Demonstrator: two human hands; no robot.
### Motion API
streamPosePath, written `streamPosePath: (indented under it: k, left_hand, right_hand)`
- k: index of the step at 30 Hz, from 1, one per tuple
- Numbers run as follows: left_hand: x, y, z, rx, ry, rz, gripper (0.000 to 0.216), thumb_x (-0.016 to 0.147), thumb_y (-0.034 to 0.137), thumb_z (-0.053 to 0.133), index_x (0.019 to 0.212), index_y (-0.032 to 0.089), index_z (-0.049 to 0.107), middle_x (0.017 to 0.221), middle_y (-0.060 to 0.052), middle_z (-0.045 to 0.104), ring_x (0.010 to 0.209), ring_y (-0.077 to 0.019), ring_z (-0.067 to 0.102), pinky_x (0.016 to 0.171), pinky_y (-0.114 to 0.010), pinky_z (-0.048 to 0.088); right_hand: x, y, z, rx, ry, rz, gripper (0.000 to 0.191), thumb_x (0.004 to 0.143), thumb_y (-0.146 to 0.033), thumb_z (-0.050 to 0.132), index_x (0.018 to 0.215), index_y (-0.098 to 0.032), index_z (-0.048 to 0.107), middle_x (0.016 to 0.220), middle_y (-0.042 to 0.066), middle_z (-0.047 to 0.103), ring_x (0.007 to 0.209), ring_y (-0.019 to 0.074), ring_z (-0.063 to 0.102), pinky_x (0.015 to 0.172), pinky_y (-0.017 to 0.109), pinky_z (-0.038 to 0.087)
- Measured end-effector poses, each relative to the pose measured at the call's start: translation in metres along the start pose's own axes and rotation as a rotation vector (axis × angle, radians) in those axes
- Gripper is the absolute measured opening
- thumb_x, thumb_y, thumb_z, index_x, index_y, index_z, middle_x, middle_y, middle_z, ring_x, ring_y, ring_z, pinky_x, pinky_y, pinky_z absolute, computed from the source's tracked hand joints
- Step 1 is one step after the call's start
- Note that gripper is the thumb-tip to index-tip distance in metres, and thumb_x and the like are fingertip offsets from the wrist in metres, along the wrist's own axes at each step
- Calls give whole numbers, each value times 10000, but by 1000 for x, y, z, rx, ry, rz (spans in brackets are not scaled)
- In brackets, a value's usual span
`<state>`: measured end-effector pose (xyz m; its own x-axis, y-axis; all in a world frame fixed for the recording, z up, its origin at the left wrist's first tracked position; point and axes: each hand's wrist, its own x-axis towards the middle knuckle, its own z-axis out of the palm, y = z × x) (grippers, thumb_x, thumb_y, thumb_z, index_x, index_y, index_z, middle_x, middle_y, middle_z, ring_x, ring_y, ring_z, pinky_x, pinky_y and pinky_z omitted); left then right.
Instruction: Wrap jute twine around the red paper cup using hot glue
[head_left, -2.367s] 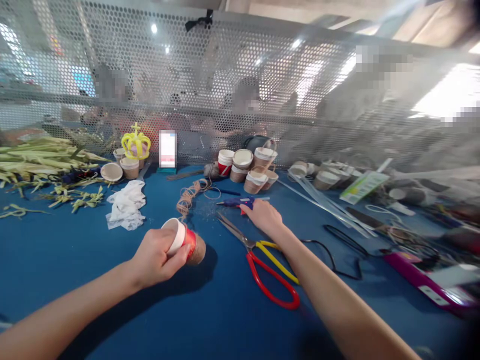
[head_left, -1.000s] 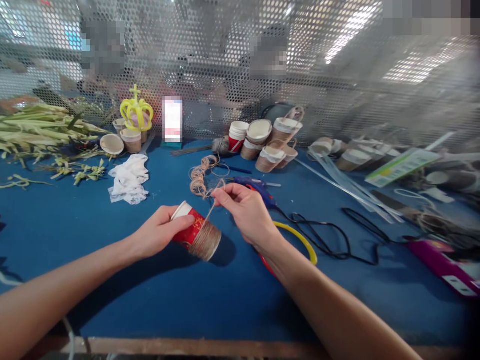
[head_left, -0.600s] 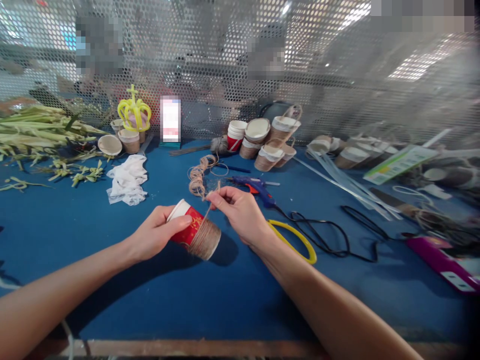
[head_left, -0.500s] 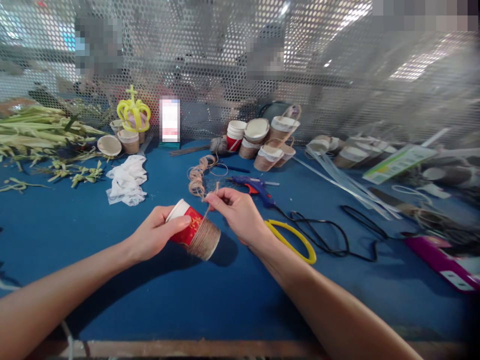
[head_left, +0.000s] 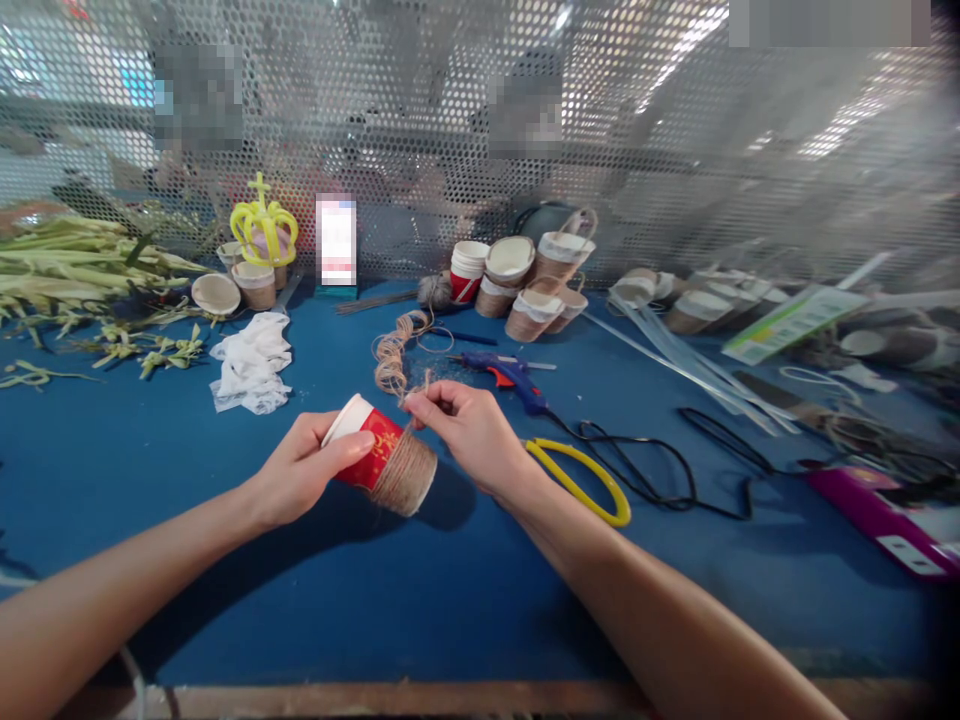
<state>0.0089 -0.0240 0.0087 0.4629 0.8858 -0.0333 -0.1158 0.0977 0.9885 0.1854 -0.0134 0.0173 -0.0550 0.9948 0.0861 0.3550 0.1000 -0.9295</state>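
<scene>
My left hand grips a red paper cup tipped on its side, its white rim toward me. Brown twine is wound round the cup's lower half. My right hand pinches the loose strand of twine just above the cup. That strand runs back to a coil of twine lying on the blue table behind the cup.
A blue glue gun and yellow-handled scissors lie right of my hand, with a black cable. Twine-wrapped cups stand at the back, a yellow crown, white cloth, and green leaves at left. Mesh screen behind; people beyond it.
My right hand left the glue gun and took hold of the twine strand. Since then it has drawn closer to the cup, and the cup has shifted slightly left.
</scene>
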Motion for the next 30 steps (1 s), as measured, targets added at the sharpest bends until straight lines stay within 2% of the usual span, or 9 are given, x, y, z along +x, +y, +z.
streamPosePath:
  k: [8, 15, 20, 23, 26, 28, 30]
  left_hand:
    - [-1, 2, 2, -37, -5, 30, 188, 694, 302, 602, 662, 121, 644, 561, 7, 559, 501, -77, 440, 483, -176, 368]
    - [-4, 2, 0, 16, -13, 58, 207, 694, 297, 602, 608, 110, 622, 533, 10, 525, 498, -75, 402, 472, -179, 337]
    - [-2, -1, 3, -131, -2, -9, 173, 668, 281, 628, 635, 113, 652, 568, -7, 590, 511, -88, 469, 498, -189, 383]
    - [1, -1, 6, -237, 48, -76, 162, 651, 268, 639, 643, 108, 662, 565, -17, 616, 489, -93, 499, 483, -191, 402]
    - [7, 2, 8, -332, 174, -122, 146, 655, 242, 628, 664, 100, 662, 566, -23, 629, 488, -100, 524, 464, -181, 408]
    - [11, 5, 8, -393, 246, -102, 158, 691, 228, 590, 735, 98, 669, 629, -35, 652, 552, -113, 562, 508, -183, 433]
    - [15, 7, 8, -462, 258, -113, 204, 734, 210, 526, 817, 92, 669, 722, -58, 677, 641, -137, 598, 593, -210, 467]
  right_hand:
    - [-1, 1, 1, -16, -37, -29, 202, 758, -292, 561, 610, -155, 566, 582, -12, 577, 550, 95, 479, 562, 238, 366]
    - [-3, 2, 4, -16, -95, -27, 230, 749, -319, 554, 585, -159, 525, 552, -45, 474, 517, 79, 392, 501, 226, 315]
    - [-4, 8, 7, 49, -169, 42, 231, 731, -338, 562, 590, -157, 531, 551, -45, 466, 506, 76, 389, 482, 221, 310]
    - [-3, 12, 9, 140, -184, 143, 232, 716, -363, 580, 608, -160, 549, 542, -36, 497, 492, 87, 432, 469, 224, 341]
    - [1, 15, 11, 183, -161, 168, 215, 747, -350, 553, 649, -159, 565, 596, -9, 559, 543, 110, 507, 515, 239, 409]
    - [4, 16, 11, 195, -124, 162, 230, 800, -355, 480, 735, -156, 574, 662, 18, 595, 582, 125, 543, 527, 249, 442]
    - [6, 15, 10, 208, -62, 159, 290, 849, -386, 384, 852, -156, 561, 756, 51, 620, 634, 141, 572, 531, 260, 472]
